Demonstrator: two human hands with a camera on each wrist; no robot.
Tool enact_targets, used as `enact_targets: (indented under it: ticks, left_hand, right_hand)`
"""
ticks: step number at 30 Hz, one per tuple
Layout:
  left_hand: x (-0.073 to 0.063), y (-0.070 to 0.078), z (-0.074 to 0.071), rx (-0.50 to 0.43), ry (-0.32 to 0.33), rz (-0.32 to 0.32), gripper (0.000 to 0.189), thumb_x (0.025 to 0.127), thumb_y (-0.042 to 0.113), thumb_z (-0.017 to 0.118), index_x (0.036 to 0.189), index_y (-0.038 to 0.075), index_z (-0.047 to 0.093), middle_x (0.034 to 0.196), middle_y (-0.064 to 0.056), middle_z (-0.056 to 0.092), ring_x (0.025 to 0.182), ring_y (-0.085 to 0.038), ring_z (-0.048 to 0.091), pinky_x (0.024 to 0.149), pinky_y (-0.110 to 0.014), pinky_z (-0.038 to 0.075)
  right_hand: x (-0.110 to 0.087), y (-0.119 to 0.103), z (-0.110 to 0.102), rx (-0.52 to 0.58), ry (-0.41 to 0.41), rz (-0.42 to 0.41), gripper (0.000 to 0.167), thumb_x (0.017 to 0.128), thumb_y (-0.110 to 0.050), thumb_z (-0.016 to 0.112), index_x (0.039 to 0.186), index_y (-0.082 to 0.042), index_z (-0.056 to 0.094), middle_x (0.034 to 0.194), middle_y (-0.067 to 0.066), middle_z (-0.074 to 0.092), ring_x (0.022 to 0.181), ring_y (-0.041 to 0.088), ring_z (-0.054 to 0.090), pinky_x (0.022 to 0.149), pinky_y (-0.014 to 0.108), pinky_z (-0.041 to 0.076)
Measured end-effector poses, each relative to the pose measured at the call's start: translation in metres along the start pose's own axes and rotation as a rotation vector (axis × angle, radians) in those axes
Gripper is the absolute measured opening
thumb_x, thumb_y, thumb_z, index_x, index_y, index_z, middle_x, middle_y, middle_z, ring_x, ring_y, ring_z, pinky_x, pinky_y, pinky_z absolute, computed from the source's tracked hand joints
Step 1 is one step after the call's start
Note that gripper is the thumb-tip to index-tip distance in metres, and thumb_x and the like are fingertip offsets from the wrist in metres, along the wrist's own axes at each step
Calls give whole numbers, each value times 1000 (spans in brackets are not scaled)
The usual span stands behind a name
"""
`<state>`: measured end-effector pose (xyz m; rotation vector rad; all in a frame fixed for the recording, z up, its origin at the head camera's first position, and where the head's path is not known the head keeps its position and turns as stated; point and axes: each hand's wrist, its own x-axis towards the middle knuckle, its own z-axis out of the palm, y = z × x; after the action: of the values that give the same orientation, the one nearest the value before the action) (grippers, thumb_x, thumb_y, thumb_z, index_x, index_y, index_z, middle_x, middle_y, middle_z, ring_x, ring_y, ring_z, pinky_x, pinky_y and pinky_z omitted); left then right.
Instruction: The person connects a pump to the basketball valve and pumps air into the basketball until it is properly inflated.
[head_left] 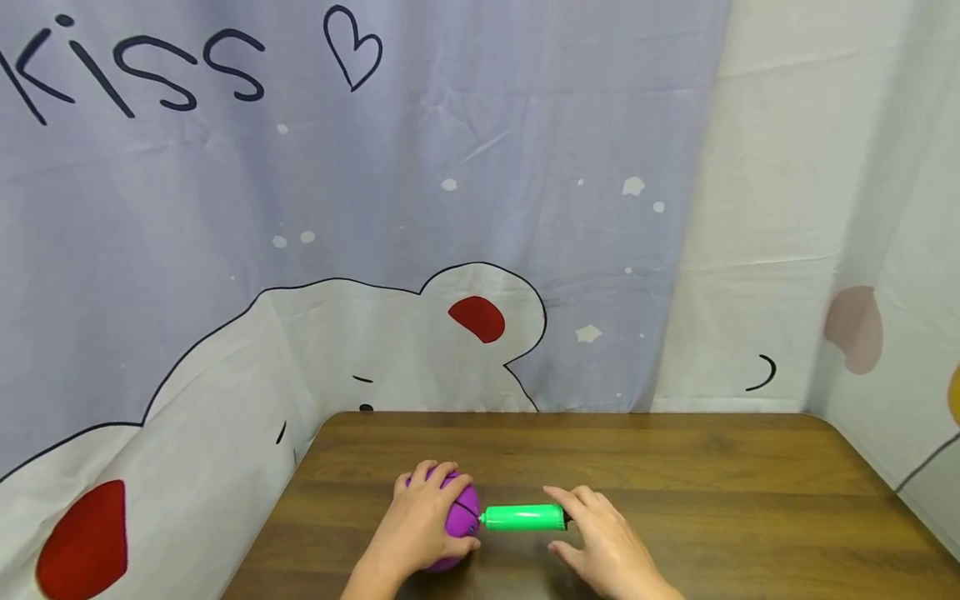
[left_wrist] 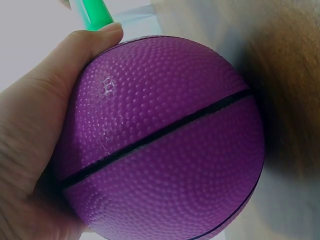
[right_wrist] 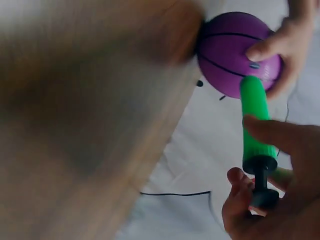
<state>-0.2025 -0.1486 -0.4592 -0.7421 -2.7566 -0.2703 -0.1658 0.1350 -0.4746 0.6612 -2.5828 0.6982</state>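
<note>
A purple basketball with black seams and a pebbled skin rests on the wooden table. My left hand grips it from the left, fingers over the top and thumb on the near side. A green ball pump lies level against the ball's right side, its thin tip meeting the ball. My right hand is at the pump's other end, thumb and fingers spread apart around it. In the right wrist view the black handle stands out on a short rod, between the fingers; whether the palm touches it is hidden.
The brown wooden table reaches back to a hanging cloth printed with a white bear, a heart and letters. More cloth hangs along the right side.
</note>
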Motion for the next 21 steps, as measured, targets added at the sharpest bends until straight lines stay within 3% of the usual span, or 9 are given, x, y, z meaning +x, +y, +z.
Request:
enact_targets:
  ticks: [4,6,9,12,18,21]
  left_hand:
    - [0,-2,1,-1,-4,-8,76,68,58,85,130,19,65,135,-10,59,125,-40,51,92,-66,46]
    - [1,-2,2,-2,-8,-10,76,68,58,85,130,19,65,135,-10,59,125,-40,50,92,-66,46]
    - [1,-1,2,-3,-12,-17,76,68,59,85,130,19,65,135,-10,59,126,-40,50,92,-66,46]
    - [2,0,2,10,-13,-19,77,68,59,85,130,19,65,134,-10,59,125,-40,50,92,-66,46]
    - [3,0,3,18,-17,-17,80,68,62,84,132,18,64,136,-11,60,125,-40,51,93,-67,47]
    - [0,-1,3,10,4,-31,79,68,61,84,131,19,65,135,-10,60,125,-40,51,92,-67,47]
  right_hand:
    - [11,-5,8,-356,166,-194,53,61,-28,96,107,-18,71,85,-5,61,74,15,56,57,28,52]
    - [16,-8,10,-477,181,-243,50,57,-27,97,97,-16,69,82,-1,61,72,18,56,60,31,53]
    - [22,-14,14,-586,128,-290,47,56,-17,95,92,-14,65,86,1,61,82,23,59,73,37,56]
    - [28,-23,21,-643,86,-357,45,60,-8,90,98,-13,66,92,2,66,92,25,64,86,39,56]
    - [35,-36,35,-667,-34,-390,67,68,-21,90,130,-17,65,121,5,69,109,23,66,98,37,54]
    - [36,-34,38,-641,-22,-422,70,69,-19,90,134,-17,64,127,7,68,113,25,66,100,37,54]
